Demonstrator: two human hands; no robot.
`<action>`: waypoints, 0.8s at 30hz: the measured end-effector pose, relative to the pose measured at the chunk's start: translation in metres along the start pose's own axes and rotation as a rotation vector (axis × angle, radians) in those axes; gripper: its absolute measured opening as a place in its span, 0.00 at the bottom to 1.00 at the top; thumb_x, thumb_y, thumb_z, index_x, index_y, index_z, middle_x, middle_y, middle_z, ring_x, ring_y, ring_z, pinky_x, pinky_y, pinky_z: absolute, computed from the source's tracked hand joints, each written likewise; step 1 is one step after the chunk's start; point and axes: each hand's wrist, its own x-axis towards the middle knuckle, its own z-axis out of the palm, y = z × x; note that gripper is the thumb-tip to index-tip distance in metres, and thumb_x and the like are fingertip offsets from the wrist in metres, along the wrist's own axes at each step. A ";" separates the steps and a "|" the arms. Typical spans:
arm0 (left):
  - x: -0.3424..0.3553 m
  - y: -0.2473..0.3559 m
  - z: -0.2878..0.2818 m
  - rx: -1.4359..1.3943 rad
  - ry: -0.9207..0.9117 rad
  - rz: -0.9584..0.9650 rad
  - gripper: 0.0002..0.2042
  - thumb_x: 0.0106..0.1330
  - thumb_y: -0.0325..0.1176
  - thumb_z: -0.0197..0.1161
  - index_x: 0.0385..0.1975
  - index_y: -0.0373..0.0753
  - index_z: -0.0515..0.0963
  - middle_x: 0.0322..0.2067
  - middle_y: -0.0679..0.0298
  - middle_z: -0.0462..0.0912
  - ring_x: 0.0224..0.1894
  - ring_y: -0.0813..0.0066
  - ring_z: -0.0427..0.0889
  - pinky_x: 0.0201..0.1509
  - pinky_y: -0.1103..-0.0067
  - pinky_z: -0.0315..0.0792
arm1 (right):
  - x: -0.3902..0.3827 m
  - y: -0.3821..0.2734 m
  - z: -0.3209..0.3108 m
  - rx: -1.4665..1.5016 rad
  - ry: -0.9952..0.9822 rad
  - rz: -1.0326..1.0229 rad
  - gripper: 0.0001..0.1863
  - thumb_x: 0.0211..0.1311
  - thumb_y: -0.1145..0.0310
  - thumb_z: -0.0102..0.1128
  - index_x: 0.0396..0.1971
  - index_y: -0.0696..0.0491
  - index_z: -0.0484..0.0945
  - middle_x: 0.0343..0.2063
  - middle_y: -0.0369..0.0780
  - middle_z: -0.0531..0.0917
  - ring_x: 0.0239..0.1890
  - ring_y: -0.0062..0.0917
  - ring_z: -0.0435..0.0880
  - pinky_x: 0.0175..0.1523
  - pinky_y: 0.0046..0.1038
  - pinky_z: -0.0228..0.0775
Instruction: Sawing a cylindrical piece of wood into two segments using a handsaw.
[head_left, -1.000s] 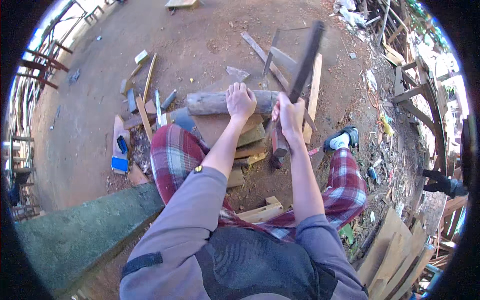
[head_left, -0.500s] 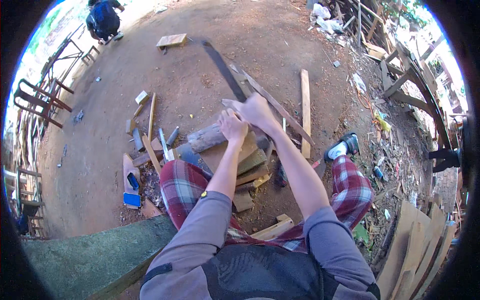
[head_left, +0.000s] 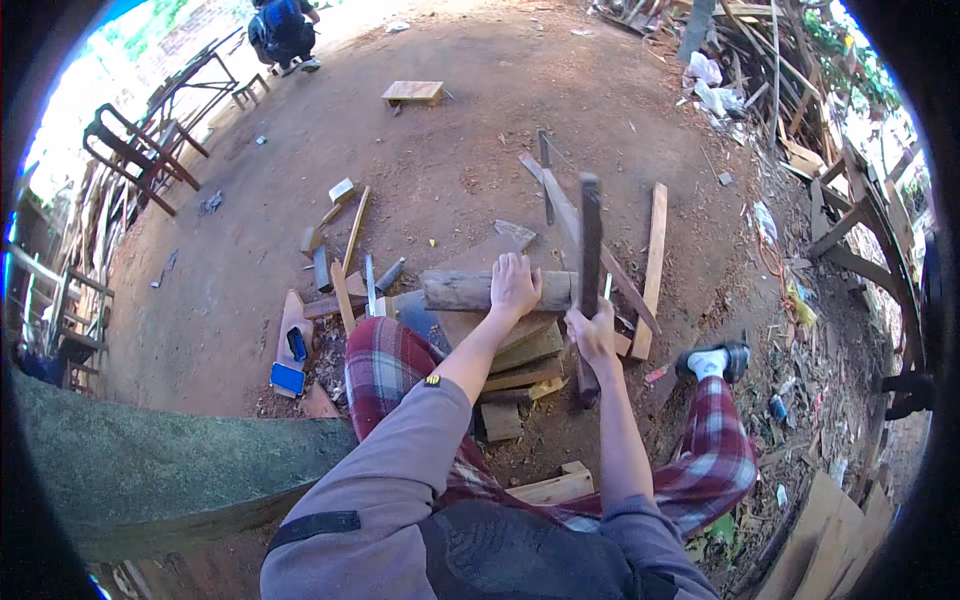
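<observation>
A short, weathered round log (head_left: 455, 290) lies crosswise on a stack of wooden boards (head_left: 525, 350) between my legs. My left hand (head_left: 516, 287) is wrapped over its top, pressing it down. My right hand (head_left: 593, 328) is closed around the lower part of a dark upright wooden bar, which looks like the end of a frame saw (head_left: 590, 235). That bar stands at the log's right end. A second, thinner dark bar (head_left: 546, 180) and a thin line show beyond it. Whether a blade touches the log is hidden.
A long slanted stick (head_left: 585, 235) and a pale plank (head_left: 652, 265) lie ahead to the right. Offcuts and a blue-screened phone (head_left: 287, 379) are at left, near a mossy slab (head_left: 170, 460). Farther off are a chair (head_left: 140, 160), a low wooden piece (head_left: 413, 92) and a crouching person (head_left: 283, 35).
My right hand has drawn back toward me and right, and the saw has swung from slanting away to upright. The log now lies level, with my left hand still on it. The view has shifted.
</observation>
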 end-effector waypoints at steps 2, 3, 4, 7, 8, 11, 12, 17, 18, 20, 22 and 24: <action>-0.004 0.004 0.001 0.005 -0.001 -0.075 0.14 0.60 0.40 0.56 0.38 0.35 0.71 0.36 0.49 0.71 0.44 0.52 0.70 0.49 0.61 0.66 | -0.008 0.013 -0.018 0.026 -0.032 -0.047 0.08 0.51 0.75 0.56 0.16 0.53 0.68 0.13 0.31 0.71 0.14 0.14 0.68 0.19 0.20 0.56; -0.007 0.009 0.001 0.003 -0.013 -0.080 0.14 0.60 0.40 0.56 0.38 0.35 0.71 0.36 0.49 0.71 0.44 0.52 0.70 0.49 0.61 0.66 | -0.014 0.020 -0.027 0.051 -0.049 -0.082 0.10 0.51 0.75 0.55 0.15 0.52 0.67 0.12 0.30 0.69 0.13 0.13 0.66 0.18 0.19 0.54; -0.007 0.011 0.001 0.018 -0.075 -0.129 0.18 0.61 0.43 0.56 0.43 0.35 0.70 0.40 0.47 0.71 0.48 0.50 0.69 0.53 0.60 0.64 | -0.016 0.028 -0.034 0.039 -0.055 -0.037 0.08 0.49 0.76 0.56 0.15 0.52 0.68 0.14 0.30 0.70 0.16 0.14 0.68 0.21 0.20 0.57; -0.010 0.001 0.004 0.080 -0.076 -0.041 0.26 0.62 0.49 0.55 0.54 0.38 0.67 0.50 0.44 0.68 0.56 0.48 0.65 0.63 0.58 0.58 | -0.015 0.046 -0.037 -0.069 -0.059 -0.174 0.07 0.47 0.77 0.57 0.16 0.52 0.70 0.15 0.29 0.71 0.19 0.13 0.69 0.26 0.21 0.60; -0.012 -0.006 0.006 0.127 0.001 0.103 0.29 0.63 0.53 0.54 0.60 0.41 0.65 0.56 0.44 0.66 0.62 0.48 0.62 0.68 0.57 0.53 | -0.007 0.055 -0.040 -0.141 -0.062 -0.200 0.06 0.45 0.77 0.58 0.17 0.52 0.71 0.17 0.30 0.72 0.22 0.13 0.70 0.29 0.22 0.62; -0.011 -0.018 -0.004 0.086 -0.203 0.320 0.35 0.62 0.61 0.52 0.65 0.47 0.61 0.63 0.47 0.61 0.68 0.52 0.55 0.73 0.57 0.41 | -0.010 0.035 -0.035 -0.051 -0.159 -0.087 0.07 0.48 0.75 0.62 0.18 0.52 0.71 0.16 0.30 0.72 0.20 0.14 0.69 0.27 0.20 0.61; -0.012 -0.013 -0.004 0.069 -0.216 0.321 0.35 0.62 0.61 0.52 0.65 0.47 0.61 0.63 0.47 0.61 0.68 0.52 0.55 0.73 0.57 0.41 | -0.011 0.033 -0.037 -0.058 -0.147 -0.071 0.07 0.48 0.75 0.62 0.18 0.52 0.71 0.16 0.30 0.72 0.20 0.14 0.69 0.27 0.20 0.61; -0.013 -0.005 -0.011 0.229 -0.352 0.191 0.44 0.56 0.69 0.50 0.63 0.37 0.63 0.64 0.49 0.60 0.70 0.56 0.53 0.73 0.52 0.35 | -0.012 0.036 -0.037 -0.017 -0.121 -0.028 0.11 0.50 0.73 0.65 0.17 0.52 0.71 0.15 0.29 0.72 0.18 0.12 0.69 0.24 0.21 0.60; -0.015 -0.003 -0.012 0.301 -0.284 0.210 0.43 0.57 0.70 0.48 0.60 0.34 0.66 0.61 0.48 0.64 0.67 0.55 0.58 0.70 0.51 0.43 | -0.013 0.037 -0.036 0.043 -0.107 -0.018 0.11 0.51 0.74 0.65 0.17 0.52 0.71 0.13 0.30 0.72 0.16 0.13 0.69 0.23 0.21 0.60; -0.023 0.008 -0.011 0.278 -0.318 0.087 0.40 0.59 0.67 0.49 0.57 0.34 0.68 0.58 0.48 0.66 0.63 0.54 0.61 0.68 0.53 0.47 | -0.018 0.038 -0.038 0.105 -0.118 -0.016 0.11 0.51 0.74 0.64 0.17 0.52 0.71 0.13 0.30 0.72 0.15 0.13 0.69 0.22 0.20 0.59; -0.021 0.017 -0.007 0.255 -0.344 -0.029 0.38 0.60 0.65 0.50 0.54 0.33 0.70 0.55 0.48 0.68 0.60 0.53 0.65 0.66 0.55 0.52 | -0.020 0.036 -0.037 0.228 -0.098 -0.033 0.11 0.52 0.76 0.63 0.16 0.52 0.70 0.12 0.30 0.71 0.13 0.13 0.68 0.20 0.18 0.57; -0.023 0.020 -0.001 0.201 -0.280 -0.081 0.32 0.61 0.60 0.52 0.48 0.33 0.71 0.48 0.49 0.71 0.53 0.52 0.68 0.60 0.59 0.58 | -0.018 0.028 -0.038 0.210 -0.089 -0.011 0.10 0.51 0.77 0.61 0.16 0.53 0.69 0.11 0.31 0.70 0.12 0.14 0.67 0.20 0.19 0.57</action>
